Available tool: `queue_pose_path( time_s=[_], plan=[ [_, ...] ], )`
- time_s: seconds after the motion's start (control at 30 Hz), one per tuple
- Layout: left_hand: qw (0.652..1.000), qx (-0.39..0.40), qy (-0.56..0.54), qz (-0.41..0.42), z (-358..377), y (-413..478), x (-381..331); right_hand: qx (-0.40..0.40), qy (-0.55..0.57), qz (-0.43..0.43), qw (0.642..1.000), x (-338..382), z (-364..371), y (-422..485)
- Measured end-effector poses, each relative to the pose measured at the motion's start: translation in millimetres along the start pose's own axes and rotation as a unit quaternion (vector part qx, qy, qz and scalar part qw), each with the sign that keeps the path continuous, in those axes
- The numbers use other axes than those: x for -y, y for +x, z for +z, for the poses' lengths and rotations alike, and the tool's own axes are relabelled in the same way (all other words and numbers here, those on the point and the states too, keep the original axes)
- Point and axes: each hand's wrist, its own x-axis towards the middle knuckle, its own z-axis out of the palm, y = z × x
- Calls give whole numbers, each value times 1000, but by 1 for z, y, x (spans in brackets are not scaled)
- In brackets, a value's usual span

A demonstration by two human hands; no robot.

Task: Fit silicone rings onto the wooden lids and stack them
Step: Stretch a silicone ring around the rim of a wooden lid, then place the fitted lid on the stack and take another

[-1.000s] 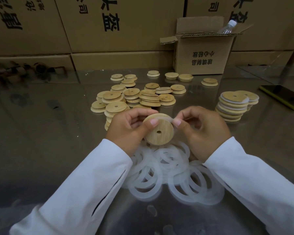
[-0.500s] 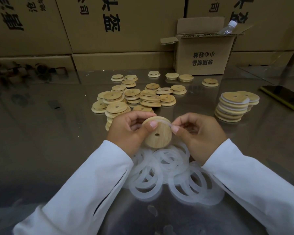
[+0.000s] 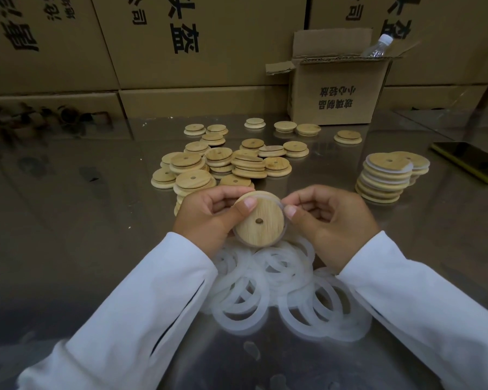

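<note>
While both hands' fingers point(image 3: 244, 205) pinch its rim, the wooden lid point(image 3: 261, 219) tilts, flat face toward the camera

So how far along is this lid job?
Done: one stack of ringed lids on the right. In hand: both hands, left hand and right hand, work a ring onto one lid. Left: a pile of bare lids and many loose rings.
</note>
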Motion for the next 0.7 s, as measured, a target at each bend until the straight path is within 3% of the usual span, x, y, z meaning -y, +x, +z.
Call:
queue_pose_path(
  time_s=[0.13,0.3,0.4,0.53,0.7],
  plan=[
    [1000,-3,-8,-9,-1,1,1,-12,19,23,999,-3,-1,2],
    [1000,10,-10,-24,2,2,4,91,-2,50,995,-3,-6,6],
    [998,2,-43,-46,2,2,3,28,-42,78,996,-11,-23,16],
    [996,-24,-76,-40,0,2,-5,-105,-87,183,974,-38,-62,34],
    [996,-37,-68,-32,0,0,-3,-117,-225,288,924,-57,-86,38]
  ],
)
